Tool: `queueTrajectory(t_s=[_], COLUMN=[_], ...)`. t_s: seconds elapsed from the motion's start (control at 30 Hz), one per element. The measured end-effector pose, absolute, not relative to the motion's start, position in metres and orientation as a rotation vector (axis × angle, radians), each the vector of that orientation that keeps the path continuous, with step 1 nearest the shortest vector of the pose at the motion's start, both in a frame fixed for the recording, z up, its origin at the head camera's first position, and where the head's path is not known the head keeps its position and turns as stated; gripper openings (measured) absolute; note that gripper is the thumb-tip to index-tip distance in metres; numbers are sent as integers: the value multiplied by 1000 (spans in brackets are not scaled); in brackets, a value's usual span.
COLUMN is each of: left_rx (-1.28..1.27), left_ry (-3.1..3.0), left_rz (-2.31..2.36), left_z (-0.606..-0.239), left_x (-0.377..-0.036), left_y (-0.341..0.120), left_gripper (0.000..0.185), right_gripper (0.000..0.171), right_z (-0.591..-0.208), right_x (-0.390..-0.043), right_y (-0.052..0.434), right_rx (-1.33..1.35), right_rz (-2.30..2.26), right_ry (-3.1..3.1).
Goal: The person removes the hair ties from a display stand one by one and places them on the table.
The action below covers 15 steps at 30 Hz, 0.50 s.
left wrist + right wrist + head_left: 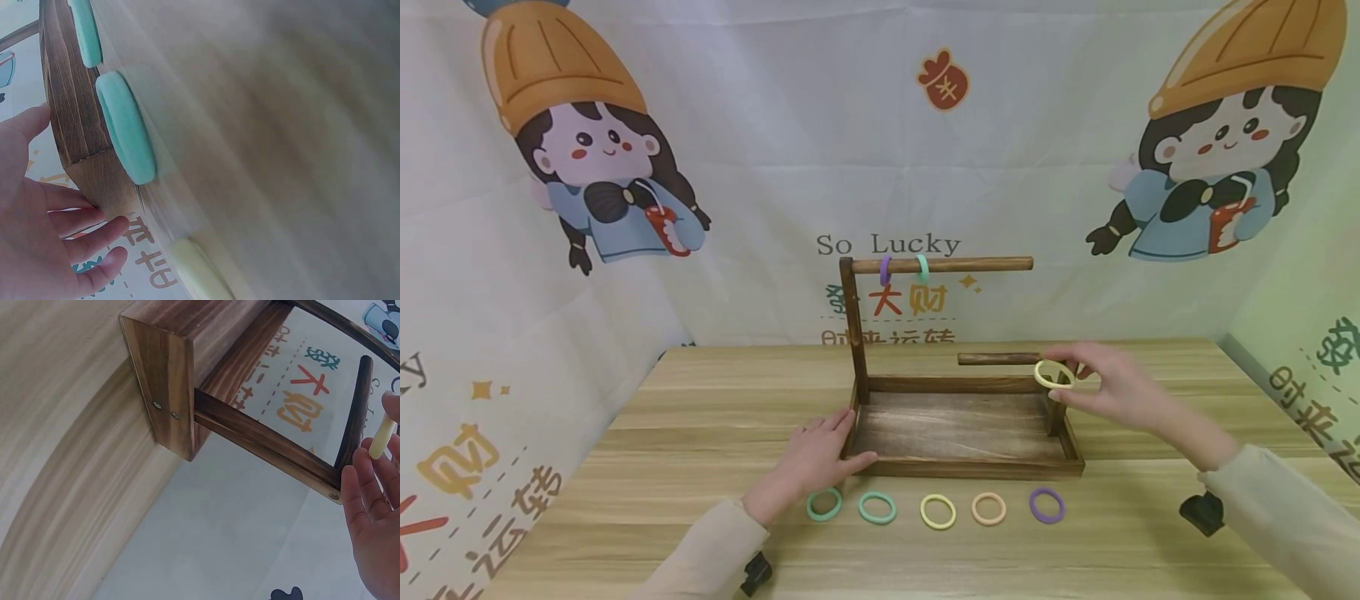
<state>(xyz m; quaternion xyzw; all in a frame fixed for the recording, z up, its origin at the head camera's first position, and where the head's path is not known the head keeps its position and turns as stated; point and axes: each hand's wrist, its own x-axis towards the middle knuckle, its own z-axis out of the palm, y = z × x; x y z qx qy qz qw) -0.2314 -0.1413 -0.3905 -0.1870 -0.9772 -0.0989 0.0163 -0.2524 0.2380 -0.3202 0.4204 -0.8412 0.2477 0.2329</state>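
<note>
Wooden rack (962, 467) on desk (625, 467). Right hand (1108, 383) pinches yellow ring (1052, 375) at the rack's right post, beside lower peg (1000, 358). Left hand (816, 458), fingers straight, rests against rack's front-left corner. Five rings in a row before rack: two green (824, 504), yellow, orange, purple (1047, 505). Purple and green rings hang on upper bar (955, 265)

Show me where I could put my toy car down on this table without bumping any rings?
Bare table lies left of the left hand, and more right of the wooden rack, under the right hand pinching the yellow ring. The rack's tray floor is bare too. The front strip is crowded by five rings, from the green ring to the purple ring.
</note>
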Motion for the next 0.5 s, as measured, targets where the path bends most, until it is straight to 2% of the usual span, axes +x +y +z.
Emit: queueTrajectory(t_s=[0.5], left_rx=[-584], left_ry=[-3033], left_rz=[-298], left_z=[-391], left_x=[-231], left_y=[-141], left_gripper=[77], right_gripper=[45], right_z=[-336], right_x=[-241], right_y=[240], right_rx=[1190], right_rz=[718], right_ry=[-2330])
